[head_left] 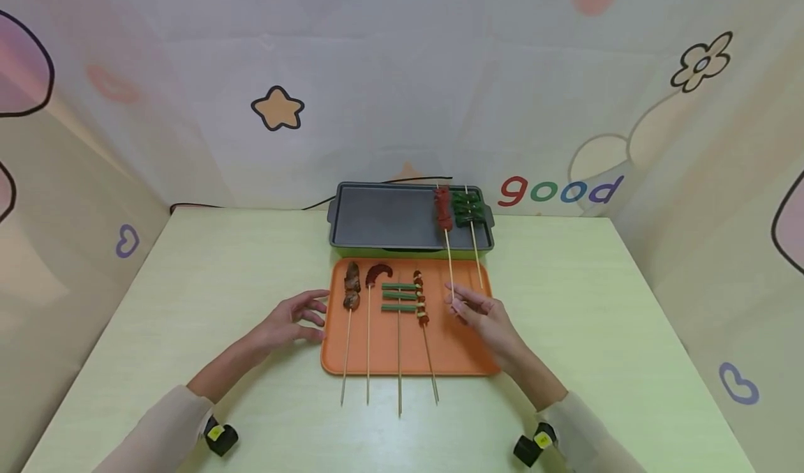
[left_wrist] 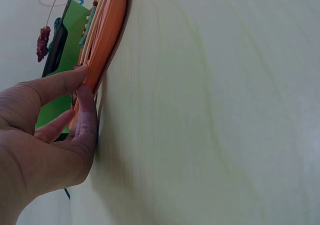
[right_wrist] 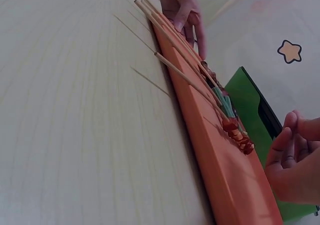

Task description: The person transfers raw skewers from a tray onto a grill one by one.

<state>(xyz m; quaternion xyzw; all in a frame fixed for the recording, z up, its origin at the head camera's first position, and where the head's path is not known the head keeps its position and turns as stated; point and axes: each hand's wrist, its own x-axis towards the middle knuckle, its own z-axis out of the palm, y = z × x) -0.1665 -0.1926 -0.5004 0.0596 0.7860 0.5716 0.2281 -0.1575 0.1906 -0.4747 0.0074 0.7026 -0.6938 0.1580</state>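
My right hand (head_left: 484,319) pinches the lower stick of a red meat skewer (head_left: 443,211) between thumb and fingertips, above the right part of an orange tray (head_left: 461,351). In the left wrist view, the skewer's red food (left_wrist: 43,44) hangs a little above the grill. Beside it, a green vegetable skewer (head_left: 466,210) lies on the dark grill plate (head_left: 383,215), its stick reaching out over the tray. My left hand (head_left: 292,319) rests at the tray's left edge with loosely bent fingers; in the left wrist view its fingertips (left_wrist: 79,75) are at the rim.
On the tray lie a brown chunk skewer (head_left: 352,295), a curved dark red skewer (head_left: 379,272), a green bean skewer (head_left: 398,297) and a red-and-yellow skewer (head_left: 420,298), sticks jutting past the near edge. A black cable (head_left: 320,203) runs behind the grill along the curtain.
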